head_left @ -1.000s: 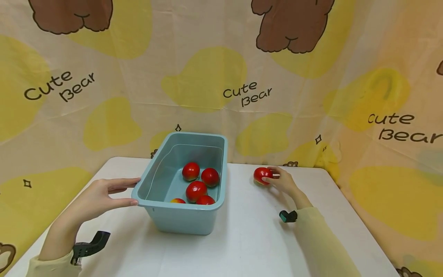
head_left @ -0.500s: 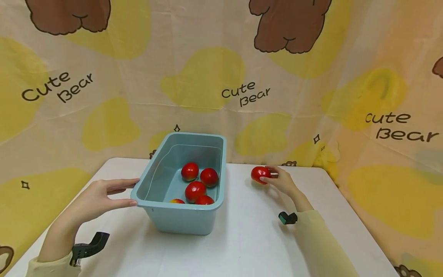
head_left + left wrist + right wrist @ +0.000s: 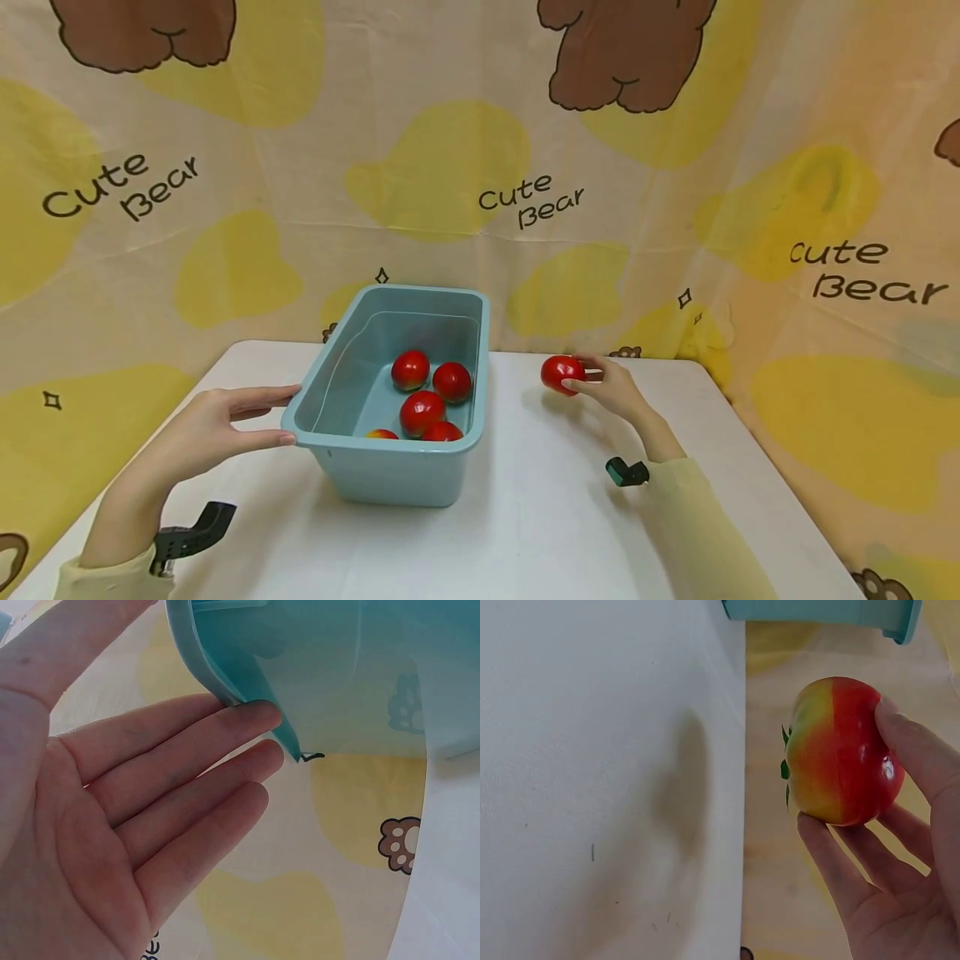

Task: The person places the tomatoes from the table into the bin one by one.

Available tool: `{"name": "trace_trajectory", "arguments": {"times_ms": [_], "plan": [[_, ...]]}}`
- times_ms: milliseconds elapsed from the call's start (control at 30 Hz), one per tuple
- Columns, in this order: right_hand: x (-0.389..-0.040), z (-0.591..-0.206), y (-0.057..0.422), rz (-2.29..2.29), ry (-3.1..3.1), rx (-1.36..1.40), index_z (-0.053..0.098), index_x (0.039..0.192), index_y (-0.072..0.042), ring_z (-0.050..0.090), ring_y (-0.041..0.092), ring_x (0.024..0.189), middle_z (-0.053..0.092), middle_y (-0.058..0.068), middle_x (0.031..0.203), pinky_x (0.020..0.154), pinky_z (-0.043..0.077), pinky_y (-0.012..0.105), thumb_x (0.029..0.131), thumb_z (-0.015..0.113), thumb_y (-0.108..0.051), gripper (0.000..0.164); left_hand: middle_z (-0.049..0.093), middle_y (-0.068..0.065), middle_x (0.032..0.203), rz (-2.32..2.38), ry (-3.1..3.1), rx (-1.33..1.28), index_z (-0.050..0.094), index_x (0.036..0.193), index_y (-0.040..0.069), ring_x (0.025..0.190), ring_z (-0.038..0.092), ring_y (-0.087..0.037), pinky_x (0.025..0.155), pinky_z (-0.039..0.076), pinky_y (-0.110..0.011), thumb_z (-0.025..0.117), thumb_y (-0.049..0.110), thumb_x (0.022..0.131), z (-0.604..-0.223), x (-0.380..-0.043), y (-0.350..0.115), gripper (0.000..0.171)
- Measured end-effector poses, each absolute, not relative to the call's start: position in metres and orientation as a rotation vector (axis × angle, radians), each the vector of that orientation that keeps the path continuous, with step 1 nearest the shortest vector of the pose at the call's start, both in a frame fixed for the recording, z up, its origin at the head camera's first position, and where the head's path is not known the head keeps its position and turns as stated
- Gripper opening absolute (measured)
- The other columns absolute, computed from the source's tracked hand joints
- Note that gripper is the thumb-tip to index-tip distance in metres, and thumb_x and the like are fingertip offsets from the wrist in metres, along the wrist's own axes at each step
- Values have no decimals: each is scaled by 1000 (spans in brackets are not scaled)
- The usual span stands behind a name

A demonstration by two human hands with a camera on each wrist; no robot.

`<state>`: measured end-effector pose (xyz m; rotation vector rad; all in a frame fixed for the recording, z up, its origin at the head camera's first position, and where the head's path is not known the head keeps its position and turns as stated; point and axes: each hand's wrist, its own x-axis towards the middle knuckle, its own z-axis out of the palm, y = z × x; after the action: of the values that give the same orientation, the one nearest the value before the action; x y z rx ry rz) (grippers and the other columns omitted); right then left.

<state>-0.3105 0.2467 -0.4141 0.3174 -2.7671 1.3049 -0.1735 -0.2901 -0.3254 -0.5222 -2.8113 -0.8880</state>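
Observation:
Near the table's far edge, my right hand [image 3: 617, 388] pinches a tomato [image 3: 562, 375] between thumb and fingers. The right wrist view shows this tomato [image 3: 840, 754] lifted over the table, red on one side, yellow-green on the other, its green leaves facing left. A shadow lies on the table under it. My left hand [image 3: 213, 433] rests its straight fingers and thumb against the left rim of a blue plastic bin [image 3: 386, 471]. Up close, the left fingers [image 3: 180, 761] lie extended against the rim's underside. Inside the bin are several red tomatoes [image 3: 422, 413], some partly hidden by the front wall.
The white table [image 3: 555, 517] carries the bin left of its middle. Behind it hangs a printed cloth [image 3: 420, 167] with bears and lettering, close to the table's far edge. Dark wrist mounts [image 3: 193, 533] sit at both cuffs.
The tomato in my right hand has risen off the table and shifted slightly left, its shadow now apart from it. My left hand stays at the bin's rim.

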Motion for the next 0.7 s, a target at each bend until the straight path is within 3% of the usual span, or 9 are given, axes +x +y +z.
{"name": "trace_trajectory", "arguments": {"times_ms": [100,200,333,533,700], "plan": [[-309,-410,245,1304,-2769,321,50,135,-10,58,36,113,56,15,132,89,52,46,84,72,-37,61,67,8,118,-884,-2797,-531,63,125,27,104,61,0,84,46,-9,77,44,75,-326,-174,-291,54],[-307,-406,244,1289,-2768,346,51,134,-12,58,36,113,57,14,131,89,53,46,84,72,-37,60,67,8,118,-888,-2793,-536,63,124,27,102,58,8,83,46,-9,78,43,75,-326,-174,-292,54],[-303,-402,242,1267,-2751,396,51,134,-12,58,37,113,57,13,131,88,53,47,83,72,-39,62,67,8,118,-886,-2795,-535,63,125,27,104,61,2,84,46,-10,78,43,75,-327,-174,-291,54],[-299,-393,238,1241,-2741,440,53,133,-14,59,35,111,58,13,130,85,54,45,82,74,-38,61,67,6,119,-892,-2809,-525,63,125,26,107,65,-18,84,49,-15,77,44,75,-324,-173,-290,55],[-295,-385,235,1243,-2730,487,53,132,-14,60,35,110,58,12,129,84,55,44,82,74,-37,60,67,4,119,-901,-2803,-537,63,125,24,106,64,-13,84,49,-14,78,43,75,-324,-172,-290,55]]}}
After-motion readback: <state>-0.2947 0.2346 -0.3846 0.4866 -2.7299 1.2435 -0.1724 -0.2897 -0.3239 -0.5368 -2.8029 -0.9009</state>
